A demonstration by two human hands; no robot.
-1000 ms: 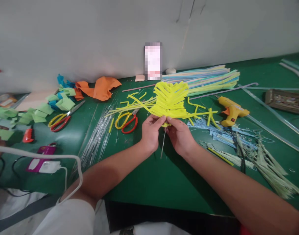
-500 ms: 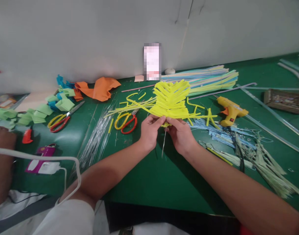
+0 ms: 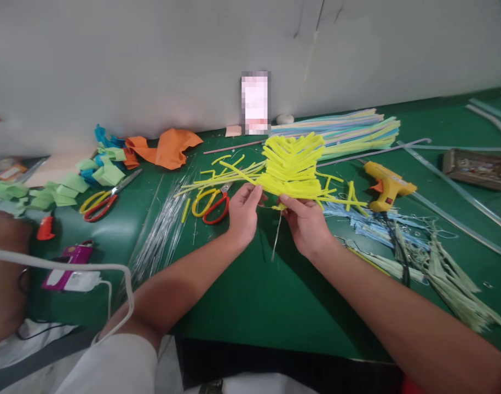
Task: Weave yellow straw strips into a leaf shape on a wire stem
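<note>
A yellow leaf shape made of pipe cleaners (image 3: 293,164) is held upright in front of me, its strands slanting from a middle line. My right hand (image 3: 305,224) pinches its lower end between thumb and fingers. Bare wire stems (image 3: 276,241) hang down from that end. To the left, my left hand (image 3: 244,213) is closed in a pinch, a little apart from the leaf's base. A fine wire (image 3: 269,207) runs from its fingers to the base. Loose yellow pipe-cleaner pieces (image 3: 223,180) lie behind the left hand, beside red-and-yellow-handled scissors (image 3: 215,210).
On the green table (image 3: 242,306) lie a yellow glue gun (image 3: 385,186), a pipe-cleaner bundle (image 3: 357,131), tassels (image 3: 443,273), thin wires (image 3: 163,230) and other scissors (image 3: 106,200). A phone (image 3: 255,104) leans on the wall. A white cable (image 3: 110,266) crosses near another person's arm (image 3: 6,273).
My left hand has drawn away leftward from the leaf's base, and a fine wire now shows between them. The leaf has shifted slightly right with my right hand.
</note>
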